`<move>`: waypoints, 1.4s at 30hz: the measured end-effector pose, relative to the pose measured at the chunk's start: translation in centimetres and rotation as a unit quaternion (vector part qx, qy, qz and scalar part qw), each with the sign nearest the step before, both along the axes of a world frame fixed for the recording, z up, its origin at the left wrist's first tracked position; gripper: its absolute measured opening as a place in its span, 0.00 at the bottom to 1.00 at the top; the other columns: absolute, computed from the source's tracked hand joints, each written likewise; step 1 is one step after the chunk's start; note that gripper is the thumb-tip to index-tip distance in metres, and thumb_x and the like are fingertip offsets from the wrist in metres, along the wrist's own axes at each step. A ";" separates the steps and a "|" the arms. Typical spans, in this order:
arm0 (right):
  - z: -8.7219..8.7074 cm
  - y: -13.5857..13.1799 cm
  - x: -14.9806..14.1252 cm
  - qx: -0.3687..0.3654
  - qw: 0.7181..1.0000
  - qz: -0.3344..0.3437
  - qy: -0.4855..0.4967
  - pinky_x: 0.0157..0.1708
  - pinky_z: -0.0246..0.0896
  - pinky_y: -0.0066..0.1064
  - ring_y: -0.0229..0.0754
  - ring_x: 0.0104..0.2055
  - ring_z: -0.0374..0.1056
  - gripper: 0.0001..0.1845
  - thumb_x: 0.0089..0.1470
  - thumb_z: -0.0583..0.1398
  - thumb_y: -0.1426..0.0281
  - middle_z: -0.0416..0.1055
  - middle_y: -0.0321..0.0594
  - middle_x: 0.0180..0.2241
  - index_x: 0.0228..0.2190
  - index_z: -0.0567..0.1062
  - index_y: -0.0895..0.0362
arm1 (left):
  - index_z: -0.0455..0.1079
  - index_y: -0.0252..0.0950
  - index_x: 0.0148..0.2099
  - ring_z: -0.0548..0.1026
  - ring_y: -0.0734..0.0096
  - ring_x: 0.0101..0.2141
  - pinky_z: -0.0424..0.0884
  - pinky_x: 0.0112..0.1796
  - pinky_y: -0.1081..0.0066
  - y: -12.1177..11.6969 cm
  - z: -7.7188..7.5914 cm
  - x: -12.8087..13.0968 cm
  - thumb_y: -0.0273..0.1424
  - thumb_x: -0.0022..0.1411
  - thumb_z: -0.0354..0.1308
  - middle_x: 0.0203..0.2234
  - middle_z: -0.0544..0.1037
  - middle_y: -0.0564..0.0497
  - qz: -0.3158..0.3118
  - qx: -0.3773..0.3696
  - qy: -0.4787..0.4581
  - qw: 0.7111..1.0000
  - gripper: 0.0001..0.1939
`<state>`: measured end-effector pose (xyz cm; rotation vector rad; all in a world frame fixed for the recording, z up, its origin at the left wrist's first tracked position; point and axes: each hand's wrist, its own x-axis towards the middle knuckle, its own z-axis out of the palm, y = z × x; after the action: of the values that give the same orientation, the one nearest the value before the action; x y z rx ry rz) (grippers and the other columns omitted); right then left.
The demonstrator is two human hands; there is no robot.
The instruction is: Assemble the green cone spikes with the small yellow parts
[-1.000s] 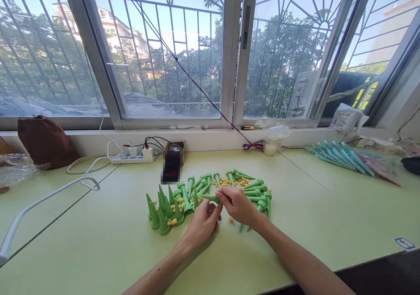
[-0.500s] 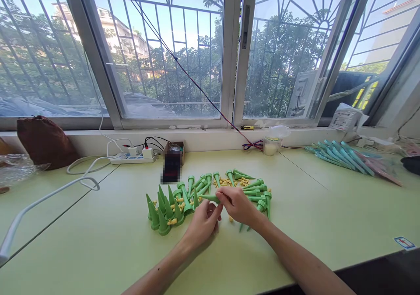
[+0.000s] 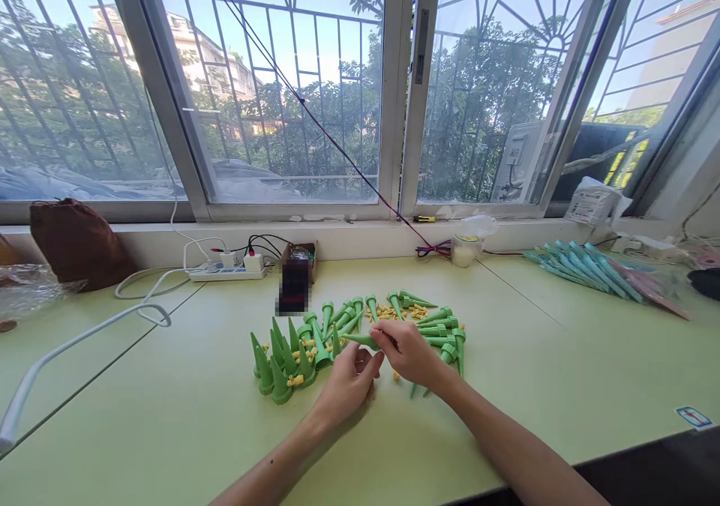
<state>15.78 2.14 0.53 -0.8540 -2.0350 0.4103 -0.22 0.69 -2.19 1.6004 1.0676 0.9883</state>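
We see a bare left hand (image 3: 352,382) and a bare right hand (image 3: 408,352), both with slim fingers. Below the left hand, the left forearm (image 3: 295,442) is bare as far as our view reaches, with one small dark spot (image 3: 272,461) well back from the wrist. Behind the right hand, the right forearm (image 3: 495,423) is likewise bare, narrowing toward the wrist.

One green plastic cone (image 3: 360,339) is held nearly level in front of me, its narrow tip pointing left and its wide end covered from sight. To the left, a cluster of matching cones (image 3: 281,382) stands upright, points up, with small yellow pieces (image 3: 295,380) lying among them. Behind and to the right, more green spikes (image 3: 442,330) with ridged wide ends lie at various angles, around a loose yellow heap (image 3: 382,312) at the back.
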 end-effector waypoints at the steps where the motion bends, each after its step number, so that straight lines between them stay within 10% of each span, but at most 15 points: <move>1: 0.0 0.0 0.0 0.000 1.000 -0.001 0.000 0.30 0.51 0.27 0.36 0.27 0.58 0.14 0.68 0.51 0.69 0.64 0.33 0.24 0.28 0.66 0.55 | 0.57 0.39 0.33 0.70 0.76 0.18 0.64 0.20 0.73 0.0 0.0 0.0 0.51 0.61 0.56 0.23 0.72 0.56 -0.002 -0.002 -0.003 1.000 0.21; 42: -1.3 0.6 -0.1 -0.010 0.998 -0.022 0.050 0.31 0.56 0.26 0.36 0.27 0.62 0.18 0.69 0.49 0.63 0.70 0.35 0.26 0.34 0.74 0.56 | 0.62 0.38 0.39 0.70 0.78 0.19 0.65 0.20 0.77 0.5 0.7 -0.3 0.47 0.52 0.68 0.23 0.73 0.58 -0.041 -0.124 -0.182 0.974 0.24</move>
<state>15.65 2.75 -0.73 -0.8726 -1.9204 0.4412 -0.51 1.17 -1.53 1.1931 0.8285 1.0030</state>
